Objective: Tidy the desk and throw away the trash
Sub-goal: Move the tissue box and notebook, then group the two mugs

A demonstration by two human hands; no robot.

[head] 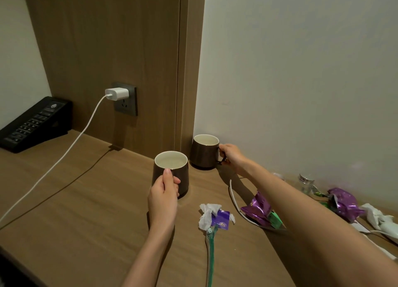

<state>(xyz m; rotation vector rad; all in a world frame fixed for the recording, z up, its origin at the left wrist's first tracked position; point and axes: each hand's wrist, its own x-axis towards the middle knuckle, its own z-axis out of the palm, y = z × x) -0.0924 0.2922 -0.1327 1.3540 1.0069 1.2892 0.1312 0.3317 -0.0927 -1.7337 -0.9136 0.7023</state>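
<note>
Tidying barely begun: left hand (163, 197) clasps near mug (171, 172), right hand (231, 156) grips far mug (204, 152) handle at 1 o'clock; tissue (207, 214), purple wrappers (258, 209), 4 o'clock, remain unbinned.

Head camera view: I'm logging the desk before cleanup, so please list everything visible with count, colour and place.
desk: 1, brown wood
near mug: 1, brown, centre
far mug: 1, brown, back corner
telephone: 1, black, far left
charger: 1, white, in grey wall socket
cable: 1, white, from charger across desk
tissue: 2, white, front centre and right edge
foil wrappers: 3, purple, front centre and right
strip: 1, green, front centre
jar: 1, clear, right, at back
left hand: 1, grips near mug
right hand: 1, holds far mug's handle
</note>
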